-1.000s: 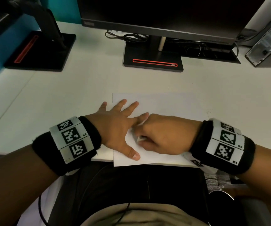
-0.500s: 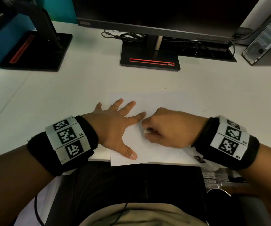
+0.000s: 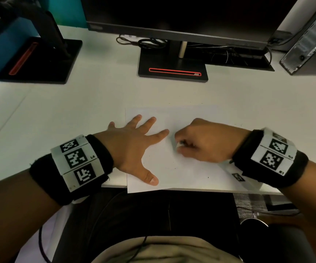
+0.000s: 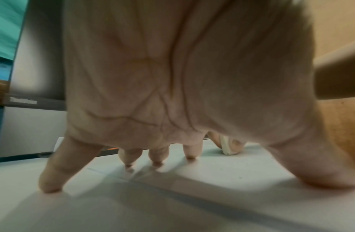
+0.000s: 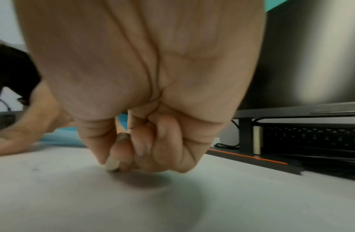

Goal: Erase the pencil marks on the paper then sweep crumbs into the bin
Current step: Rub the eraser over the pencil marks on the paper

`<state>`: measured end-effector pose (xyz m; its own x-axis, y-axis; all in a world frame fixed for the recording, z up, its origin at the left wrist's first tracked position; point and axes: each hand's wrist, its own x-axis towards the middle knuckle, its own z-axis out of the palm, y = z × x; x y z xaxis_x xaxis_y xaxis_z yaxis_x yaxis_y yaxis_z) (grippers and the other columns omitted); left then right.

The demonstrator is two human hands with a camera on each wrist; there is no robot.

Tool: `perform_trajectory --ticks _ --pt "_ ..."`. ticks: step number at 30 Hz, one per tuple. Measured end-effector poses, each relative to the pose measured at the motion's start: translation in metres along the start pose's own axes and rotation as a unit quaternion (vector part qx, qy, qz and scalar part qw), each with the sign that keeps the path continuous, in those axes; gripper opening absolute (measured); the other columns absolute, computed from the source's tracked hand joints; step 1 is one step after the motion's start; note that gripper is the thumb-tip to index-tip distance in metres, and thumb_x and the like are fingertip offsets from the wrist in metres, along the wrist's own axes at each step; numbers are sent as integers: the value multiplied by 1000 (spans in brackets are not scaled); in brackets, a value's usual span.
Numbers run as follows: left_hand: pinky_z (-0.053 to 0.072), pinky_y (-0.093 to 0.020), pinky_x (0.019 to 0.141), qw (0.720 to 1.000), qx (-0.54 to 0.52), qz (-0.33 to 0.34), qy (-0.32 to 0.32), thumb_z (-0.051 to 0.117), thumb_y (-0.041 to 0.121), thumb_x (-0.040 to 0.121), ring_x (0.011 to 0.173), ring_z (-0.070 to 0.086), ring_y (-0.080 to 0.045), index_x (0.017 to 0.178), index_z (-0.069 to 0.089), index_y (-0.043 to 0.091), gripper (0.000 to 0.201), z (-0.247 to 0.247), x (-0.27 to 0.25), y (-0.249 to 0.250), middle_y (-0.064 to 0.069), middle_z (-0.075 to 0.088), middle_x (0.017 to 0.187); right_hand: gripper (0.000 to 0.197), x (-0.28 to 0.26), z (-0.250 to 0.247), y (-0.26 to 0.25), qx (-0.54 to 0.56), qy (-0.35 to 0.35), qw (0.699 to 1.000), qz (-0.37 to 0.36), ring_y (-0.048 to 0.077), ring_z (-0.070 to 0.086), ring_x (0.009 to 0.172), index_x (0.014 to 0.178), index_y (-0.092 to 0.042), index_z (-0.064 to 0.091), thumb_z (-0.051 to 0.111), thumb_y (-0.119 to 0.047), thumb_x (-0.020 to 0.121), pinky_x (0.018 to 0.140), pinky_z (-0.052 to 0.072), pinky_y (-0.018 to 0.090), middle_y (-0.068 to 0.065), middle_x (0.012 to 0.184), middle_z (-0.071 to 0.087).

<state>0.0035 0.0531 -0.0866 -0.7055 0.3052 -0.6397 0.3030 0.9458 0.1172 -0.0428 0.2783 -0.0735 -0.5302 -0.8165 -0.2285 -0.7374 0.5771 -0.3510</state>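
White eraser (image 3: 179, 144) pinched in right hand (image 3: 206, 141) fingertips, touching paper (image 3: 187, 173)

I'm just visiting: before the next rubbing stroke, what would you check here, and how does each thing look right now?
1. Paper pinned flat by left hand: ok.
2. Right hand has a firm grip on the eraser: ok.
3. Eraser tip touching the paper: ok.
4. Paper fully on the desk: not ok, its near edge overhangs.
5. Pencil marks left: cannot tell.
6. Bin within reach: cannot tell, none clearly in view.
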Motion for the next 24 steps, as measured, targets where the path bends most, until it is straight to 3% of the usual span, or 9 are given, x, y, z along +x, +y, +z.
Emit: perform_trajectory --ticks 2,5,9,12,14,16,18,20,24 --pt "6 -75 113 1000 5 -1 -2 63 92 57 147 -34 -22 144 -29 58 131 -1 1 1 12 -40 158 28 -1 8 -8 7 -16 999 -28 12 46 52 72 -11 54 56 -25 96 57 39 29 -1 55 50" --pt "6 -76 112 1000 15 -3 -10 66 92 54 147 -35 -25 144 -30 57 136 -2 0 4 10 -41 157 26 -5 8 -11 25 -35 998 -35 11 49 55 74 -10 58 59 -23 97 55 35 17 -1 55 52" --pt "6 -77 112 1000 13 -1 -10 66 92 52 147 -34 -26 143 -31 57 138 -2 0 4 9 -41 157 31 7 3 -15 9 -7 1000 -26 10 46 52 67 -28 47 58 -20 95 56 38 29 -3 55 49" --pt "8 -76 112 1000 19 -2 -6 65 93 52 148 -33 -27 143 -31 57 137 -1 2 4 9 -41 158 22 7 18 -32 26 -34 996 -77 7 46 54 74 -13 58 60 -21 94 54 34 17 -5 57 48" --pt "8 -77 112 1000 19 -5 -7 65 93 52 148 -33 -27 143 -30 57 136 -2 1 4 9 -40 158 23 6 13 -27 23 -40 997 -56 7 47 54 74 -15 56 59 -23 95 54 33 16 -6 56 49" --pt "8 -77 111 1000 13 -4 -8 66 92 52 147 -34 -26 144 -28 57 136 -1 1 3 10 -40 158 23 10 6 -23 15 -21 999 -39 9 47 53 72 -20 51 57 -21 95 55 36 24 -6 55 48" --pt "10 -78 110 1000 14 -3 -3 66 93 52 148 -33 -26 145 -26 57 136 0 1 3 11 -39 158 17 12 10 -32 4 -17 998 -56 6 45 55 79 -14 58 57 -20 94 57 37 29 -8 58 45" --pt "11 -78 110 1000 18 -2 -1 65 93 51 148 -32 -27 145 -28 57 137 0 1 4 10 -38 159 18 11 18 -40 15 -38 996 -81 4 45 56 84 -9 64 58 -22 95 56 37 24 -10 59 45" --pt "9 -78 110 1000 12 -3 -3 65 94 50 148 -33 -26 143 -30 58 138 0 2 2 10 -40 158 25 11 9 -29 23 -25 998 -59 0 48 58 74 -6 57 60 -19 94 52 29 15 -9 54 43"
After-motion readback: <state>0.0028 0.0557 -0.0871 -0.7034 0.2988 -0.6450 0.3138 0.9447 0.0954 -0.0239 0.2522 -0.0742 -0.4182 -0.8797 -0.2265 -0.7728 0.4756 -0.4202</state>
